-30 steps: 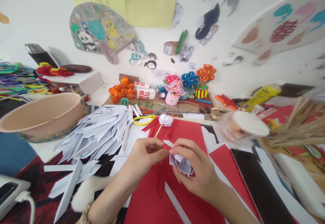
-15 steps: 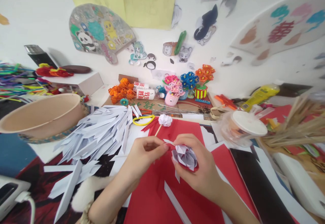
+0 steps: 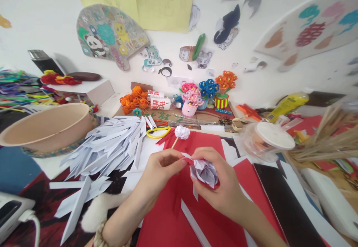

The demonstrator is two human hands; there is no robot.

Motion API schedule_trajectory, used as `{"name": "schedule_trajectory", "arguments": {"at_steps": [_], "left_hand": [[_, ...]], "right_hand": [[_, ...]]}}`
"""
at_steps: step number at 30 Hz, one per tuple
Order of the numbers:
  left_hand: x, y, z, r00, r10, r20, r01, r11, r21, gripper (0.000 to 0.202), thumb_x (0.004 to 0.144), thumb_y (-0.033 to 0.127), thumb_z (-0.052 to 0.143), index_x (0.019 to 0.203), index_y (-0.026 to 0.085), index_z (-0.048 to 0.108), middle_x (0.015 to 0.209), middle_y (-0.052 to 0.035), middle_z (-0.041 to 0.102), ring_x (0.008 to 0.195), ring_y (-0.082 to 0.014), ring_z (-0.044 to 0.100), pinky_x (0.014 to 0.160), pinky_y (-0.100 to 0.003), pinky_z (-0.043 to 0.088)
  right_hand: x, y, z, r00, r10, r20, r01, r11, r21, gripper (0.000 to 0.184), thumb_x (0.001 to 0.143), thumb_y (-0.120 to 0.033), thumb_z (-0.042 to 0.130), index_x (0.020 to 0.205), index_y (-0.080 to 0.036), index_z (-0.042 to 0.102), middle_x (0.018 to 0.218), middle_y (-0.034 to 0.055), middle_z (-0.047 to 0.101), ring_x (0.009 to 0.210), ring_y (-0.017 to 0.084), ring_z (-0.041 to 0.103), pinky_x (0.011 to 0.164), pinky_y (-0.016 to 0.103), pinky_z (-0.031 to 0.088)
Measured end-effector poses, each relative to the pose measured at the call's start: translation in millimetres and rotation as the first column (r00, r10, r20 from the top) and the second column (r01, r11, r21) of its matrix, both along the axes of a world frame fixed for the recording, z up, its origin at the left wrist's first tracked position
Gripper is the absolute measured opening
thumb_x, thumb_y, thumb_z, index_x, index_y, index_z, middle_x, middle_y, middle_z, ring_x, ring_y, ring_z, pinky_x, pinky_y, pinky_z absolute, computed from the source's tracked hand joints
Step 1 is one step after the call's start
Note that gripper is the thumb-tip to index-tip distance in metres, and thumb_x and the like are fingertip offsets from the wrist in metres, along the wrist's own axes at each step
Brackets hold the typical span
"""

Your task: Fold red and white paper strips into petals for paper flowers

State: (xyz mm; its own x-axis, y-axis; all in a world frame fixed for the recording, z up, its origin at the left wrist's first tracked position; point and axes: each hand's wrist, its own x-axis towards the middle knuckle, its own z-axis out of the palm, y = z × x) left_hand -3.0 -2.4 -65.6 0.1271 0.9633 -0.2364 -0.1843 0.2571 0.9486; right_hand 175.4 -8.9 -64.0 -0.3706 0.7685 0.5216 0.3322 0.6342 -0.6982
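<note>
My right hand (image 3: 220, 180) wraps round a white folded-paper flower (image 3: 205, 173), its pleated petals facing up between thumb and fingers. My left hand (image 3: 165, 170) is closed in a pinch on a paper strip (image 3: 186, 156) at the flower's left side. A strip end pokes out below the flower. Under both hands lies a red sheet (image 3: 167, 217), with a single folded white strip (image 3: 194, 222) on it. Just beyond my hands, a small white paper ball flower (image 3: 182, 132) sits on a thin wooden stick.
A large heap of white paper strips (image 3: 112, 142) lies to the left, beside a beige bowl (image 3: 50, 127). Yellow-handled scissors (image 3: 158, 132) rest behind. At right are a lidded plastic cup (image 3: 275, 137) and a black panel (image 3: 285, 202). Pots of craft flowers (image 3: 192, 99) line the wall.
Both hands stay almost in place. The strip at my left fingertips has shifted slightly, and its pale end lies lower against the flower.
</note>
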Motion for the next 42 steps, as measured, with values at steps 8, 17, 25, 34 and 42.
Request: {"name": "schedule_trajectory", "arguments": {"at_steps": [8, 17, 25, 34, 42], "left_hand": [[5, -1, -4.5, 0.998, 0.057, -0.003, -0.057, 0.998, -0.011, 0.025, 0.065, 0.035, 0.083, 0.074, 0.015, 0.071, 0.060, 0.0009, 0.063, 0.056, -0.0091, 0.050, 0.055, -0.021, 0.038], [5, -2, 3.0, 0.986, 0.063, -0.156, -0.063, 0.998, 0.007, 0.020, 0.065, 0.035, 0.078, 0.066, 0.016, 0.071, 0.065, -0.0031, 0.068, 0.060, -0.0136, 0.055, 0.053, -0.023, 0.037], [4, 0, 3.5, 0.944, 0.122, -0.305, -0.098, 0.991, 0.091, 0.013, 0.064, 0.030, 0.074, 0.063, 0.018, 0.073, 0.065, -0.0034, 0.067, 0.063, -0.0159, 0.053, 0.060, -0.026, 0.040], [7, -1, 6.8, 0.973, 0.093, -0.212, -0.099, 0.995, -0.018, 0.019, 0.060, 0.032, 0.075, 0.057, 0.016, 0.066, 0.055, 0.0020, 0.054, 0.057, -0.0112, 0.043, 0.058, -0.025, 0.033], [8, -5, 16.6, 0.999, -0.014, 0.043, 0.022, 0.979, -0.202, 0.025, 0.063, 0.038, 0.079, 0.071, 0.016, 0.072, 0.070, 0.0012, 0.058, 0.056, -0.0081, 0.034, 0.050, -0.025, 0.022]], "right_hand": [[1, 1, 0.7, 1.000, -0.022, -0.016, 0.022, 0.999, -0.029, 0.046, 0.077, -0.004, 0.060, 0.115, -0.027, 0.050, 0.107, 0.0036, 0.059, 0.092, 0.017, 0.063, 0.079, 0.025, 0.056], [1, -2, -2.7, 1.000, -0.011, 0.029, 0.010, 0.999, 0.036, 0.049, 0.077, -0.003, 0.057, 0.119, -0.026, 0.050, 0.110, 0.0066, 0.060, 0.098, 0.020, 0.065, 0.079, 0.030, 0.059], [1, 0, -3.3, 0.997, -0.026, 0.079, 0.020, 0.996, 0.084, 0.046, 0.080, -0.006, 0.056, 0.120, -0.026, 0.050, 0.110, 0.0083, 0.063, 0.099, 0.022, 0.068, 0.079, 0.033, 0.061], [0, -1, -4.2, 0.998, -0.019, 0.055, 0.015, 0.997, 0.077, 0.048, 0.079, -0.004, 0.056, 0.121, -0.025, 0.050, 0.112, 0.0079, 0.060, 0.102, 0.020, 0.065, 0.082, 0.030, 0.059], [3, 0, 0.3, 1.000, 0.009, -0.023, -0.011, 0.999, -0.054, 0.046, 0.077, -0.004, 0.061, 0.116, -0.027, 0.052, 0.108, 0.0048, 0.059, 0.093, 0.019, 0.064, 0.080, 0.029, 0.057]]}}
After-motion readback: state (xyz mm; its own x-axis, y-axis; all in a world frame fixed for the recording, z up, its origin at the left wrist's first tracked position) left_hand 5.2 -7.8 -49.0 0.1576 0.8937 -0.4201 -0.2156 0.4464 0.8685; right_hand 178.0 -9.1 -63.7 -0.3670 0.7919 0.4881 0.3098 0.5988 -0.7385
